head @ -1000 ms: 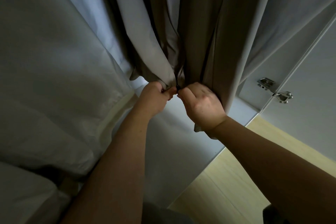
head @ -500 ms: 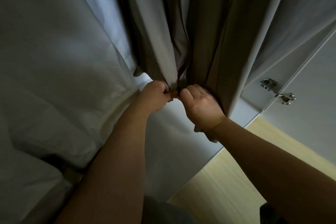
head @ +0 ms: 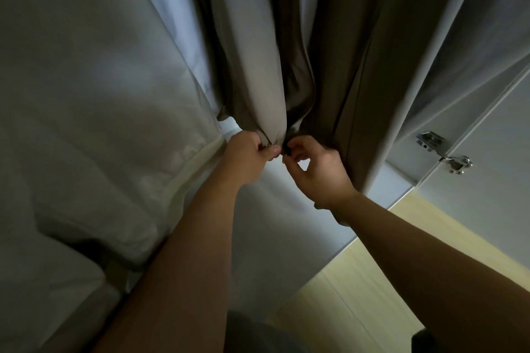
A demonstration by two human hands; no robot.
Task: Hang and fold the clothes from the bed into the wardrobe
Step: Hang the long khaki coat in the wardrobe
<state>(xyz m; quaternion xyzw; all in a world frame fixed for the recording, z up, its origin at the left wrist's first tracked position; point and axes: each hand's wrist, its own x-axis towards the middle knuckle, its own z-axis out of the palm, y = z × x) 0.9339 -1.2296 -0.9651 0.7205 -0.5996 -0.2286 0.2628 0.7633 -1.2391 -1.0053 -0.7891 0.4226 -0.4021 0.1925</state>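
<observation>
garment (head: 358,66) hangs vertical, hem down | left hand (head: 249,157) + right hand (head: 318,172) pinch hem

One head-worn view, close, forward and down at the hanging garment (head: 358,66) beside the wardrobe door (head: 502,209).

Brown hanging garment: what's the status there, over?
Left hand grips brown garment at the hem. Right hand pinches what looks like the zip end. Front open above. White fabric crowds the left side.
</observation>
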